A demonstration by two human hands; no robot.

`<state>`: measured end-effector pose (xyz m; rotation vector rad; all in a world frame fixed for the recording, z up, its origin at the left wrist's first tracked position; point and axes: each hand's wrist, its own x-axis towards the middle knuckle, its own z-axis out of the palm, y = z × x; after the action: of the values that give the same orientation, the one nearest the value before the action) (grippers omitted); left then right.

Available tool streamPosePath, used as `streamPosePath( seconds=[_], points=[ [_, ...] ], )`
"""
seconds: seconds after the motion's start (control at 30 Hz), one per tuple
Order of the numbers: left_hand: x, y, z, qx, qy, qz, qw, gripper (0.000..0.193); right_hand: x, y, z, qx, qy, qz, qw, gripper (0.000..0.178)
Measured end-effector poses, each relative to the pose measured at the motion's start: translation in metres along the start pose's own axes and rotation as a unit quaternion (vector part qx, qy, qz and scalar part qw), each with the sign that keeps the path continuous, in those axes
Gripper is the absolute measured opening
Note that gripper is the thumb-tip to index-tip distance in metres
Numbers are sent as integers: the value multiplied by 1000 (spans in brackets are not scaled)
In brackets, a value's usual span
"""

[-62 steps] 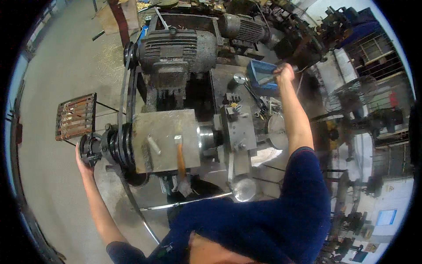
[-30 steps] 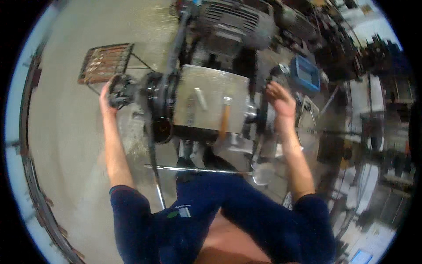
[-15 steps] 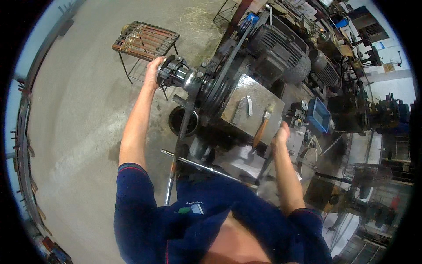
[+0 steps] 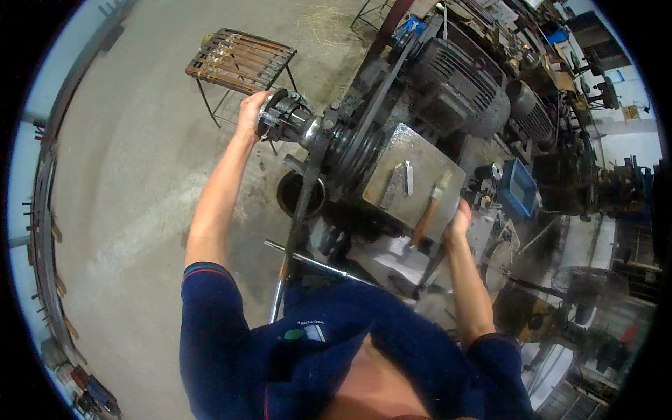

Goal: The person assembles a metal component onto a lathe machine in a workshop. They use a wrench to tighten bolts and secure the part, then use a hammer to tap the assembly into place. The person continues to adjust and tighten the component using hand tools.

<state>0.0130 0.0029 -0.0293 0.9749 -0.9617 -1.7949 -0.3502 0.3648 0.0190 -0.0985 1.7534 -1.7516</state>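
Observation:
At the end of the machine's spindle, my left hand (image 4: 252,116) is closed on the rim of a round, dark metal chuck-like wheel (image 4: 288,117), with some fingers hidden behind it. My right hand (image 4: 460,222) rests beside the right edge of the machine's flat metal cover (image 4: 381,168); its thumb points up, and its other fingers are hidden. On that cover lie a wood-handled brush (image 4: 428,213), a small bright metal bar (image 4: 409,178) and a dark flat block (image 4: 393,185).
A slatted metal stool (image 4: 241,59) stands beyond my left hand. Below the spindle is a dark bucket (image 4: 301,194). A long bar (image 4: 325,266) crosses in front of my body. A large motor (image 4: 458,80) and a blue tray (image 4: 518,187) are to the right.
The whole view has shifted slightly, so machine and stool appear a little farther right. Both hands keep their places on the wheel and beside the cover.

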Motion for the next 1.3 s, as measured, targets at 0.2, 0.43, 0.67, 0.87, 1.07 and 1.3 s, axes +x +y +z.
streamPosePath(
  seconds=[0.2, 0.43, 0.67, 0.87, 1.07, 1.3],
  points=[
    [-4, 11, 14, -37, 25, -26, 999, 22, 32, 30, -35, -140, 14, -106, 984, 17],
    [-4, 21, 24, 0, 102, -72, 992, 20, 12, 15, -11, -60, 64, -81, 993, 17],
    [-5, 30, 17, 23, 3, -77, 997, 29, 6, 8, -2, 4, 36, -27, 999, 19],
    [-20, 19, 16, -86, -60, 20, 994, 49, 6, -18, 4, 56, 33, 184, 981, 27],
    [-6, 16, 19, 17, -47, 45, 998, 36, -2, -11, 6, 51, 39, 72, 995, 22],
    [-2, 20, 23, 16, 48, -31, 998, 18, -8, 5, -2, -66, 27, -90, 993, 17]
  ],
)
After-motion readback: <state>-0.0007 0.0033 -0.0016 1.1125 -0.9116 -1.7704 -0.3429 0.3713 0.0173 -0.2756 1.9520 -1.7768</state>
